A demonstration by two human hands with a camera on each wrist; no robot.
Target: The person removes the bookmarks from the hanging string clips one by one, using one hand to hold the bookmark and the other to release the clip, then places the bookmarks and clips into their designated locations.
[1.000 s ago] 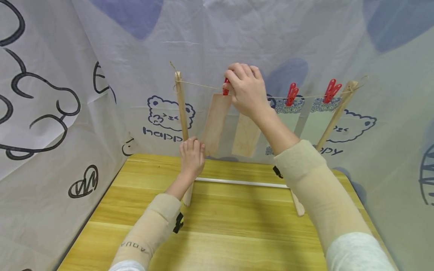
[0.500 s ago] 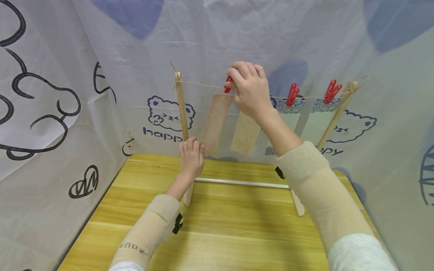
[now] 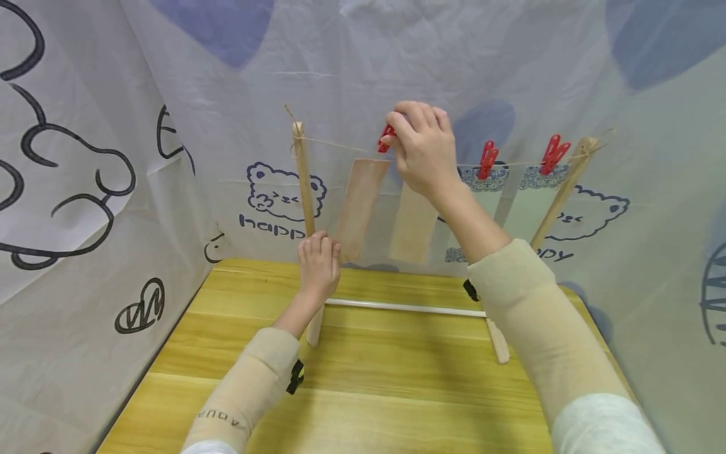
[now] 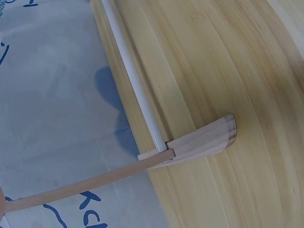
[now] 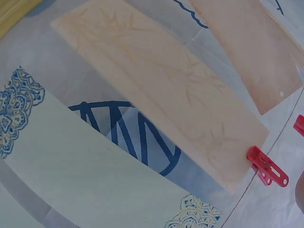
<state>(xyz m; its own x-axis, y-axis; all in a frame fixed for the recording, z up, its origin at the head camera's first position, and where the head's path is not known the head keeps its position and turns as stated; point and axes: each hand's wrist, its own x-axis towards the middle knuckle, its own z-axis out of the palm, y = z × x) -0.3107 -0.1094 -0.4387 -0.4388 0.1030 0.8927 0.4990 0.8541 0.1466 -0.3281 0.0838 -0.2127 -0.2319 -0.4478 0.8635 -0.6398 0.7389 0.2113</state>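
Sleeves (image 3: 527, 315) of beige cloth run up to both wrists, with a black strap (image 3: 296, 376) at the left one. Below both grips spreads the worktop (image 3: 397, 391), yellow and wood-grained. The left grip (image 3: 319, 268) is curled around the left post (image 3: 304, 183), a slim wooden upright that rises above the fingers; its flat foot (image 4: 202, 141) rests on the worktop below that grip. From the post's lower end a white rod (image 3: 405, 307) runs off to the right, passing well below the right grip.

The right grip (image 3: 422, 148), higher than the left one and to its right, is pinched on a red peg (image 3: 387, 139). This peg is just above the top edge of a pinkish card (image 3: 363, 208), apart from it. The card hangs below and to the left of the right grip, by the string (image 3: 331, 144). A pale card (image 3: 413, 224) hangs under the same grip, a second peg (image 5: 265, 164) clipped at its top edge.

To the right of the right grip, two more red pegs (image 3: 486, 161) hold blue-patterned strips (image 3: 488, 195); past them leans the right post (image 3: 561, 198). Behind everything hangs a printed sheet (image 3: 351, 75).
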